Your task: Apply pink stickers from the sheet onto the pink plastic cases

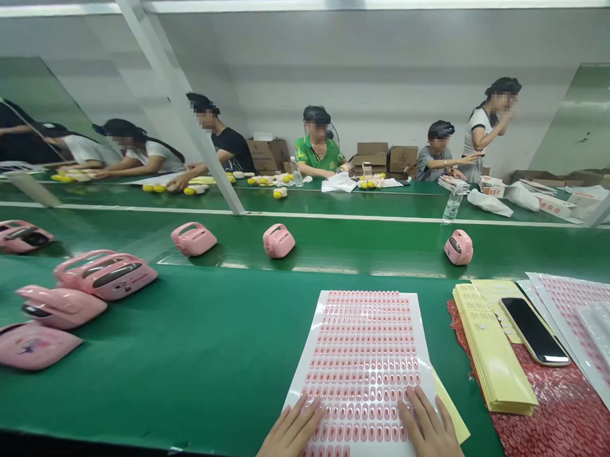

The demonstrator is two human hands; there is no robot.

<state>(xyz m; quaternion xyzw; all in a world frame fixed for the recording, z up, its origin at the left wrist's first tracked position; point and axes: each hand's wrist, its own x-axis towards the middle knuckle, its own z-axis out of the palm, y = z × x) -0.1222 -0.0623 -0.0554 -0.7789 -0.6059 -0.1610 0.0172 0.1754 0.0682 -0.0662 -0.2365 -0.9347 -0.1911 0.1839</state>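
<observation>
A white sheet of small pink oval stickers (365, 350) lies flat on the green table in front of me. Its lowest row is partly bare backing on the right side. My left hand (292, 431) rests on the sheet's lower left edge, fingers stretched out. On the lower right edge lies my right hand (431, 426), its fingers spread. Neither hand grips anything. From under the sheet's right side a yellow paper (449, 407) sticks out.
Pink plastic housings (108, 275) stand at left; several more, like this pink one (278, 241), sit on the belt beyond. At right, a yellow sticker stack (491, 348) and a phone (534, 330) lie on red bubble wrap (568, 418). Across the belt, several people work.
</observation>
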